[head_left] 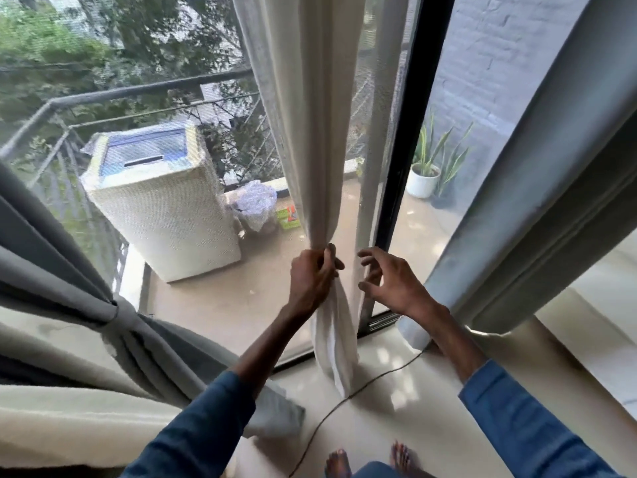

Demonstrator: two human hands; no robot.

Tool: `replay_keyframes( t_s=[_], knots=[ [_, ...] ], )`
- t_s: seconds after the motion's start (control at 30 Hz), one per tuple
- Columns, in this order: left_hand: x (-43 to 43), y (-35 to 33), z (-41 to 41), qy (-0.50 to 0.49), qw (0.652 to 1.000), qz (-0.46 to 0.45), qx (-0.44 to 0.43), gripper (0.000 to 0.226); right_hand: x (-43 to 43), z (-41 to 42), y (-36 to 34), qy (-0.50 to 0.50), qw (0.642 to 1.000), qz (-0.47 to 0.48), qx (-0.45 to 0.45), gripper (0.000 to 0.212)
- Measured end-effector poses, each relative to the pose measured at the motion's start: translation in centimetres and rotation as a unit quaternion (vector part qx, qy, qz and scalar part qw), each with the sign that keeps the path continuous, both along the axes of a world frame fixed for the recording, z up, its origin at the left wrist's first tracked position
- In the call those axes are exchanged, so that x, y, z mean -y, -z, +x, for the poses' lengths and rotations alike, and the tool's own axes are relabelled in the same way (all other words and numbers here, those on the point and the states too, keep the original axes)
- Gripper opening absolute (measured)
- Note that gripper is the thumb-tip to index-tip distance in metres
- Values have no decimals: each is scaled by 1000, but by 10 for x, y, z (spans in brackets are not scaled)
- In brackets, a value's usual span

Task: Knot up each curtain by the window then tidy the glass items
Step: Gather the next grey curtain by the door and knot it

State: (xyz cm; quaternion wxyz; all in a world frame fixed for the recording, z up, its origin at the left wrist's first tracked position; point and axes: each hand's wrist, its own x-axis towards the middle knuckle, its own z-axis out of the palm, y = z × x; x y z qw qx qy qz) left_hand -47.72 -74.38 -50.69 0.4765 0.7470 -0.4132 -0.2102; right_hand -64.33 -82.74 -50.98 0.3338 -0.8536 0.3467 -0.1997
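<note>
Fingers [328, 266] of left hand [312, 277] grip curtain [320, 132] | right hand [389, 282] spread beside

Two grey curtains [537, 201], one white curtain [320, 132] — two hands [312, 279].

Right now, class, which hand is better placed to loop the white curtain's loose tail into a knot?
Probably the right hand: it is open beside the white curtain, while the left hand grips the gathered folds.
</note>
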Motion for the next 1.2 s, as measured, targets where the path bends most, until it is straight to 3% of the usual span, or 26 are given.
replay_keyframes(
  t_s=[0.17,0.5,0.87,1.03,1.2],
  knots=[
    [31,-5,-31,80,996,-10,33,38,17,-25,-8,37,999,-15,-9,45],
    [107,-77,-82,200,974,-39,96,19,75,-92,-76,88,992,-95,9,23],
    [220,-168,-176,233,950,-117,173,16,178,-197,-181,121,964,-226,77,10],
    [279,-240,-230,192,929,-234,212,18,225,-248,-254,112,935,-310,134,12],
    [324,-325,-291,136,869,-390,273,30,255,-294,-348,165,846,-446,240,12]
  ],
)
